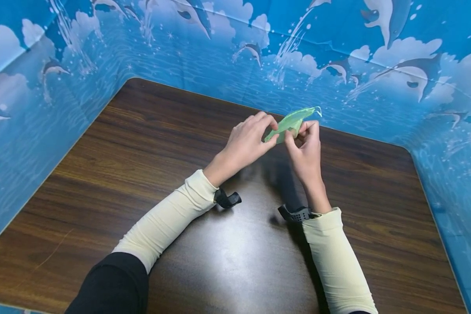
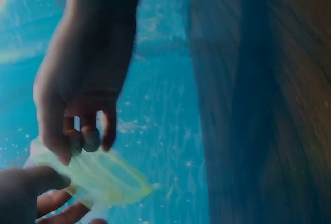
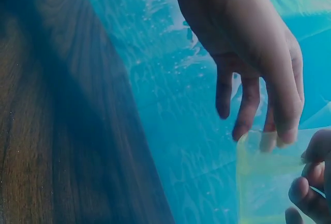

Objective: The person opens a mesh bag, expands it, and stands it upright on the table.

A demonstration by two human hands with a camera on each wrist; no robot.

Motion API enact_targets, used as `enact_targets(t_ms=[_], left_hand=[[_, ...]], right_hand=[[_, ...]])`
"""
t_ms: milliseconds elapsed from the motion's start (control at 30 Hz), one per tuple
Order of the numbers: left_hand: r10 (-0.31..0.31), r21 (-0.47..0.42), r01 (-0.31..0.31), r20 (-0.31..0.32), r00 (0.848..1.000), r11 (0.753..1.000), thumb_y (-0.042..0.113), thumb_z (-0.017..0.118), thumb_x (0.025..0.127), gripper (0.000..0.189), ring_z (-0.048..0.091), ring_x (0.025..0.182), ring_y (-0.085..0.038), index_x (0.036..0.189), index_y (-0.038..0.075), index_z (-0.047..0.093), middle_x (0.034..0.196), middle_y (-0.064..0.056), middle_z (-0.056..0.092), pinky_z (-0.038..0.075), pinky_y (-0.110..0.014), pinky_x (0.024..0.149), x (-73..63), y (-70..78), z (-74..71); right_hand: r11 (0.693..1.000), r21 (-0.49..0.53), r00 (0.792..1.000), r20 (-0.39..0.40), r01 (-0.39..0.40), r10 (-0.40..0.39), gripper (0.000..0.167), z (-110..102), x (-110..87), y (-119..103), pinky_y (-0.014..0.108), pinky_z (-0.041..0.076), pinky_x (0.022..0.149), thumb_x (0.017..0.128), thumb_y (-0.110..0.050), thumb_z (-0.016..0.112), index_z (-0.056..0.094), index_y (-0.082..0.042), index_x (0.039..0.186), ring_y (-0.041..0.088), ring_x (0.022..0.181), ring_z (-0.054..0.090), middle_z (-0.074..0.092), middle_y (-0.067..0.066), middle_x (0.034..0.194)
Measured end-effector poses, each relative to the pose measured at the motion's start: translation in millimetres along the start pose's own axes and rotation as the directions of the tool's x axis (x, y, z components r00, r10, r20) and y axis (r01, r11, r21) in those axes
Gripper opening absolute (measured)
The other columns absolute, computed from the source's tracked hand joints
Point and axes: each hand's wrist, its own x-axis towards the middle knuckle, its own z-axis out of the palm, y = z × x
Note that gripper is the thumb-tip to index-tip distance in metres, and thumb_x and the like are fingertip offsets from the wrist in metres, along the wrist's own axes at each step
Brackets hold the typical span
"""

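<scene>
A sheer light-green drawstring pouch (image 1: 292,121) is held up over the far part of the table, with a pale string loop (image 1: 319,110) at its upper right end. My left hand (image 1: 248,138) pinches the pouch's left end between thumb and fingers. From the other side, my right hand (image 1: 308,150) pinches its lower right part. In the left wrist view the pouch (image 2: 111,177) spreads out between both hands, slightly blurred. Seen from the right wrist, left fingertips show through the thin fabric (image 3: 258,182) at its edge.
A dark wood-grain table (image 1: 141,144) lies under both arms, with a bright glare patch near its middle. Blue dolphin-print sheeting (image 1: 204,56) stands along the back and sides. Each wrist wears a black strap (image 1: 227,199).
</scene>
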Motion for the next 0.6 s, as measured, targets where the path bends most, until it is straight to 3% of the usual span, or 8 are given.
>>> enact_targets(t_ms=[100, 200, 267, 367, 467, 533, 600], left_hand=[[0.035, 0.068, -0.029, -0.092, 0.995, 0.997, 0.024, 0.064, 0.104, 0.01, 0.06, 0.073, -0.015, 0.102, 0.016, 0.07, 0.094, 0.001, 0.07, 0.047, -0.033, 0.06, 0.0, 0.4, 0.8], [0.097, 0.13, -0.073, -0.188, 0.977, 0.989, 0.019, 0.062, 0.103, 0.012, 0.058, 0.065, -0.015, 0.094, 0.014, 0.068, 0.085, 0.001, 0.067, 0.044, -0.032, 0.054, -0.8, -0.9, 2.7], [0.153, 0.17, -0.116, -0.219, 0.964, 0.979, 0.016, 0.061, 0.103, 0.012, 0.059, 0.066, -0.016, 0.093, 0.013, 0.067, 0.085, 0.0, 0.068, 0.045, -0.032, 0.053, -0.7, -1.2, 4.5], [0.231, 0.231, -0.182, -0.204, 0.951, 0.956, 0.014, 0.061, 0.102, 0.011, 0.061, 0.069, -0.017, 0.094, 0.011, 0.068, 0.088, -0.001, 0.069, 0.048, -0.033, 0.053, -1.0, -1.2, 7.2], [0.279, 0.284, -0.225, -0.169, 0.945, 0.932, 0.015, 0.061, 0.102, 0.01, 0.063, 0.071, -0.018, 0.097, 0.011, 0.068, 0.09, -0.002, 0.07, 0.051, -0.033, 0.055, -1.0, -0.8, 9.4], [0.301, 0.306, -0.243, -0.157, 0.941, 0.92, 0.015, 0.062, 0.102, 0.009, 0.063, 0.071, -0.018, 0.098, 0.011, 0.068, 0.09, -0.002, 0.07, 0.051, -0.033, 0.055, -1.6, -0.2, 9.9], [0.311, 0.319, -0.249, -0.159, 0.937, 0.914, 0.015, 0.062, 0.102, 0.008, 0.062, 0.07, -0.018, 0.097, 0.011, 0.068, 0.088, -0.001, 0.069, 0.051, -0.033, 0.055, -1.6, -0.1, 10.7]], right_hand=[[0.996, -0.086, 1.0, -0.013, 0.015, -0.016, 0.027, -1.4, 0.1, -1.1, 0.021, 0.043, 0.065, 0.099, -0.005, 0.061, 0.037, -0.016, 0.099, 0.009, 0.074, 0.052, 0.048, 0.001, 0.079], [0.988, -0.156, 0.999, -0.041, -0.001, -0.005, 0.024, -2.0, 0.6, -0.9, 0.02, 0.04, 0.06, 0.097, -0.004, 0.06, 0.038, -0.015, 0.099, 0.011, 0.068, 0.049, 0.05, 0.003, 0.076], [0.978, -0.21, 0.999, -0.052, -0.009, -0.002, 0.02, -2.5, 1.0, -0.1, 0.021, 0.041, 0.061, 0.097, -0.005, 0.06, 0.041, -0.012, 0.101, 0.014, 0.068, 0.05, 0.052, 0.004, 0.077], [0.939, -0.344, 0.998, -0.053, 0.026, -0.047, 0.021, -3.5, 1.0, -0.2, 0.026, 0.043, 0.076, 0.099, -0.012, 0.062, 0.046, -0.004, 0.11, 0.021, 0.073, 0.055, 0.058, 0.011, 0.084], [0.868, -0.484, 0.987, -0.049, 0.109, -0.152, 0.032, -5.4, 0.8, -1.3, 0.044, 0.037, 0.095, 0.1, -0.018, 0.064, 0.05, 0.002, 0.121, 0.031, 0.083, 0.056, 0.063, 0.018, 0.099], [0.833, -0.531, 0.974, -0.056, 0.158, -0.221, 0.032, -7.0, 0.9, -2.4, 0.052, 0.029, 0.098, 0.101, -0.018, 0.062, 0.052, 0.002, 0.125, 0.034, 0.085, 0.056, 0.064, 0.021, 0.104], [0.819, -0.539, 0.961, -0.062, 0.195, -0.27, 0.027, -8.7, 1.6, -3.1, 0.055, 0.027, 0.098, 0.101, -0.012, 0.059, 0.055, 0.003, 0.123, 0.035, 0.082, 0.056, 0.065, 0.022, 0.101]])
